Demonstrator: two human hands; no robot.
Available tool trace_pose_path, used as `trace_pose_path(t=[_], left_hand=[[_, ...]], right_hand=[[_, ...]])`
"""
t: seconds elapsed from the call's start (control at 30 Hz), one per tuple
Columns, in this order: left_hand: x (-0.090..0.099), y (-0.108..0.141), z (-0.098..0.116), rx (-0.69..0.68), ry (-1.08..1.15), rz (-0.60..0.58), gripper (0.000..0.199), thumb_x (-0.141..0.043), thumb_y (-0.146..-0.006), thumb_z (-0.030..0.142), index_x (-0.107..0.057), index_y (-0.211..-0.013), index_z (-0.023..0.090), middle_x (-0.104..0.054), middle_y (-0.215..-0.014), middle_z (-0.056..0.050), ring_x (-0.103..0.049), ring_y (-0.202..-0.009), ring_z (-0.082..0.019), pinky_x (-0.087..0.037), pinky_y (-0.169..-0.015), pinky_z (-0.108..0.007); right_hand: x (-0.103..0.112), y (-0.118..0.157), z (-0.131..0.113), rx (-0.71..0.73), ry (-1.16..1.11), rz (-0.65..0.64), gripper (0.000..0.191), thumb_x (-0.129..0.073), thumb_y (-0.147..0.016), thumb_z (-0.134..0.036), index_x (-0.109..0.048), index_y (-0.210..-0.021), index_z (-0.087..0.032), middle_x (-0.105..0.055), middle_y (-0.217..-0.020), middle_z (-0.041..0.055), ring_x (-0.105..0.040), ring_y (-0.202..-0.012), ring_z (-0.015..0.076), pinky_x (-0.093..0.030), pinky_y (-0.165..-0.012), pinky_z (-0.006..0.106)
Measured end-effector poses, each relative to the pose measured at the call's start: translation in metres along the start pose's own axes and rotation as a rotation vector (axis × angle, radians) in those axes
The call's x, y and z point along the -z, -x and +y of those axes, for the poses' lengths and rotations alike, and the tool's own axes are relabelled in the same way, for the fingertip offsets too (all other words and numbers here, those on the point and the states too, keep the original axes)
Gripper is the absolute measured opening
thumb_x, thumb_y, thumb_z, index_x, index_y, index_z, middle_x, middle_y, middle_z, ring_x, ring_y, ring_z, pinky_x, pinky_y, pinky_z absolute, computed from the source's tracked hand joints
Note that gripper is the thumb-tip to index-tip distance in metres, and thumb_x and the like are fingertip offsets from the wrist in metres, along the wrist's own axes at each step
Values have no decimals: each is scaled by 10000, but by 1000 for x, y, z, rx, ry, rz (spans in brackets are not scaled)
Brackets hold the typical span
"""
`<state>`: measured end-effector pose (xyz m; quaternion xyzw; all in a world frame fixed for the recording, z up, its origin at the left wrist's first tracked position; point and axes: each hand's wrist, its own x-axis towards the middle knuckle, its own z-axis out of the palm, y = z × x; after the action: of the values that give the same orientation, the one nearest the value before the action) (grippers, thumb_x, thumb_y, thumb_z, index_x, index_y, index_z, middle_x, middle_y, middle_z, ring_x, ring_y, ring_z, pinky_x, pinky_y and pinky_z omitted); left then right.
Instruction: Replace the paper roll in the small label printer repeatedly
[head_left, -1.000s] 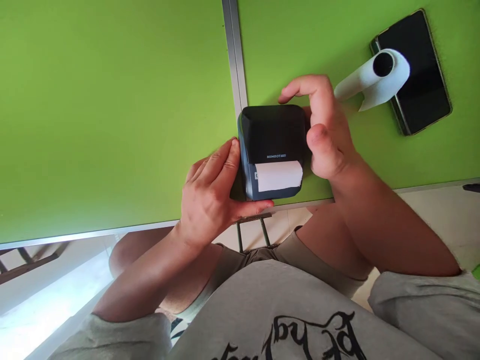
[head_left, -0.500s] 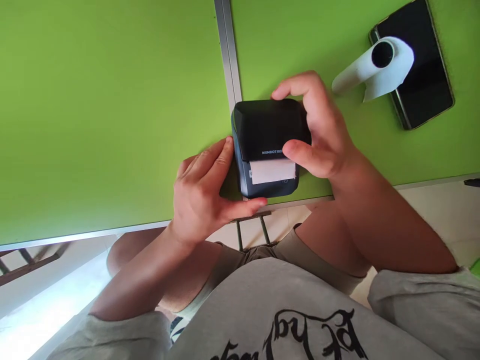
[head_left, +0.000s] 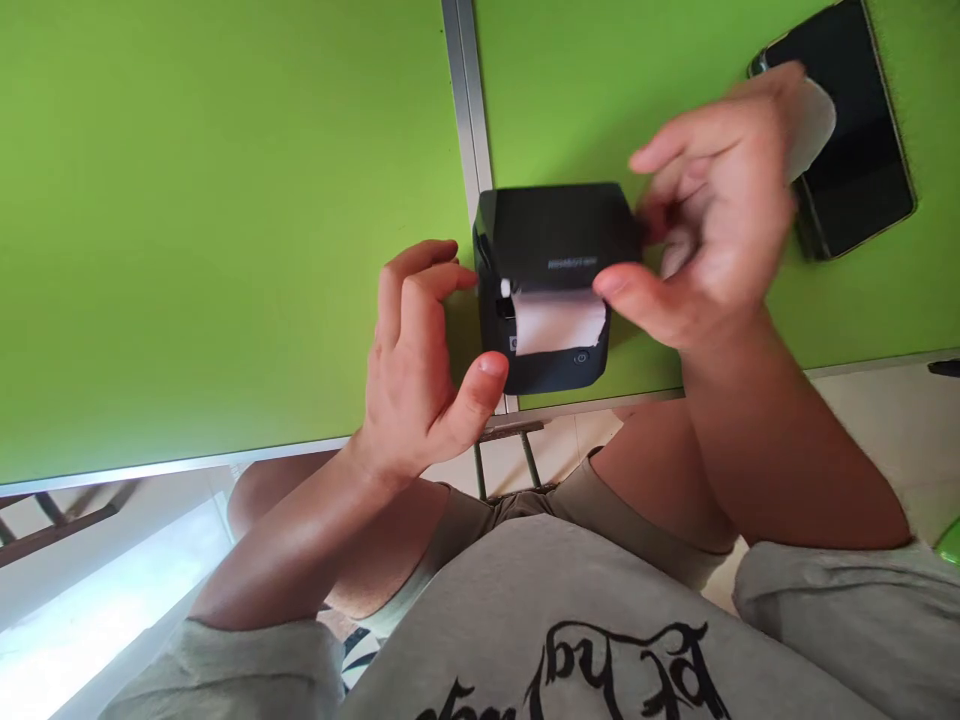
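Note:
A small black label printer (head_left: 544,375) sits near the table's front edge. Its dark lid (head_left: 559,225) is partly raised, and a white paper strip (head_left: 559,325) hangs out below it. My left hand (head_left: 420,370) rests against the printer's left side with its fingers apart, holding nothing. At the right side of the lid is my right hand (head_left: 720,210), fingers spread and slightly blurred, the thumb tip at the lid's front corner.
Behind my right hand a white paper roll (head_left: 814,130) shows in part, beside a dark phone-like device (head_left: 859,150) on the green table (head_left: 225,220). A metal strip (head_left: 469,110) runs across the tabletop.
The printer's lid has tilted up, uncovering more of the front. My right hand has moved right and now hides most of the roll. My left thumb has moved up from the printer's front edge.

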<state>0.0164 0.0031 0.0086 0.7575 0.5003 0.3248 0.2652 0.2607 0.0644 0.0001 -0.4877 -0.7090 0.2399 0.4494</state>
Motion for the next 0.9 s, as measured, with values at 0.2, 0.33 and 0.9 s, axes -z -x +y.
trace_pose_path(t=[0.2,0.33,0.9], left_hand=[[-8,0,-2,-3,-34,-64,575,-335,-1041,659,-369,-1422,229,-534,-1473,-222,-562,-1401,-358,-494,-1112,-554],[-9,1,-3,4,-72,-67,605,-400,-1018,671,-369,-1408,211,-550,-1464,-239,-576,-1388,-353,-505,-1115,-538],[-6,0,-3,-39,-91,-72,619,-285,-1060,657,-419,-1426,175,-625,-1406,-218,-630,-1306,-307,-510,-1068,-453]], right_hand=[[-14,-2,-31,38,-59,187,171,-626,-1004,-408,-574,-976,-248,-633,-1022,-26,-575,-579,39,-348,-464,272],[-18,-6,-36,77,-132,319,224,-636,-987,-370,-481,-894,-238,-549,-842,-16,-673,-677,101,-418,-529,284],[8,-23,-58,-96,680,-535,313,-681,-870,-404,-688,-1181,-365,-667,-816,6,-606,-718,219,-524,-789,391]])
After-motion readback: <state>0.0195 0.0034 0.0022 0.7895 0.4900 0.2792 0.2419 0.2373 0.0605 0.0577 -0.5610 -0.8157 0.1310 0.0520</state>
